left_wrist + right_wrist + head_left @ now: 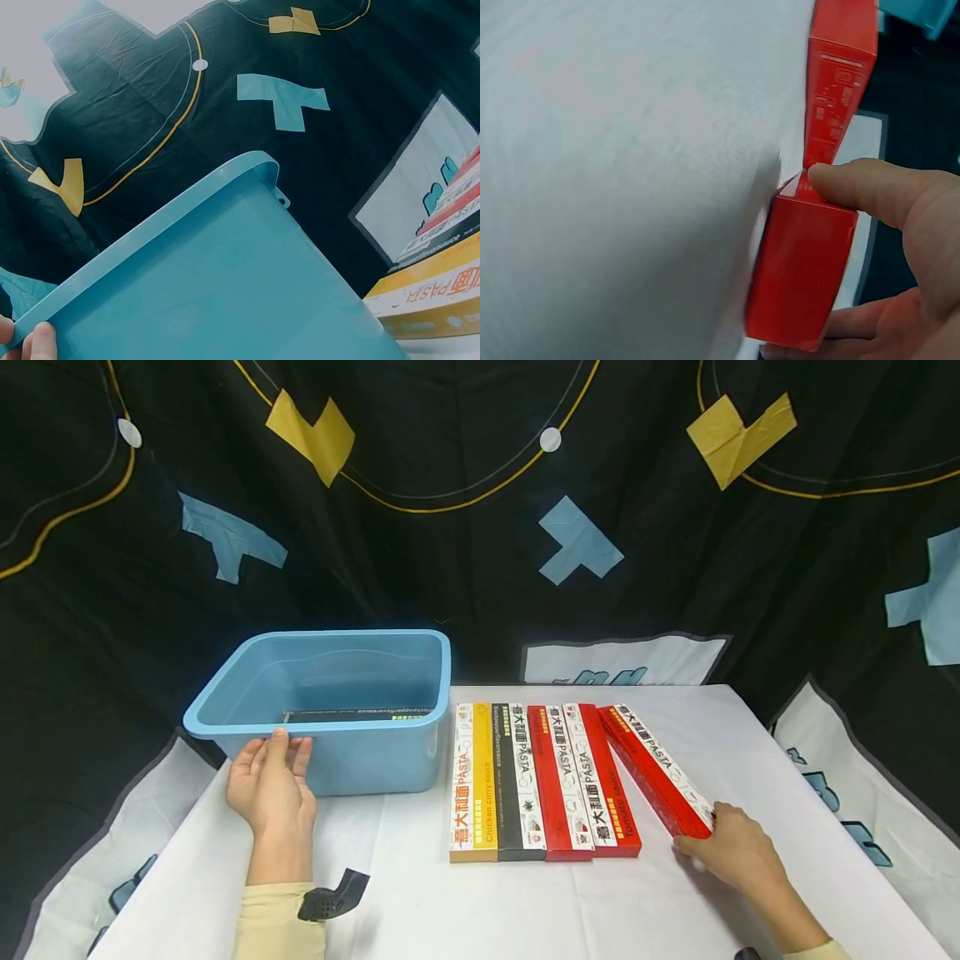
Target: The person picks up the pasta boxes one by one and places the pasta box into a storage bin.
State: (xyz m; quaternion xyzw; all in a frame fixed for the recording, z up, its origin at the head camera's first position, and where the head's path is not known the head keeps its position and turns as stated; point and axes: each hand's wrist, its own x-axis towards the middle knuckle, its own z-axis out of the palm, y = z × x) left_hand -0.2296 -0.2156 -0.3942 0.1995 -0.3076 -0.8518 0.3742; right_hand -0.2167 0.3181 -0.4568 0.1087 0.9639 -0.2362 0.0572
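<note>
My left hand (pixel 273 785) pinches the near rim of a light blue plastic bin (pixel 375 760), with fingertips at both sides of the rim in the left wrist view. Inside the bin lies a black pasta box (pixel 360 715), partly hidden by the front wall. On the right, my right hand (pixel 731 847) grips the near end of a red pasta box (pixel 660 768), thumb on one side and fingers on the other. That box lies slantwise, its far end close to the row of boxes. The right wrist view shows its plain red end face (pixel 802 270).
Side by side right of the bin lie several pasta boxes: a yellow one (pixel 483 777), a black one (pixel 510 777) and red ones (pixel 603 777). White cloth (pixel 420 902) covers the table. A black curtain (pixel 450 568) with taped shapes hangs behind.
</note>
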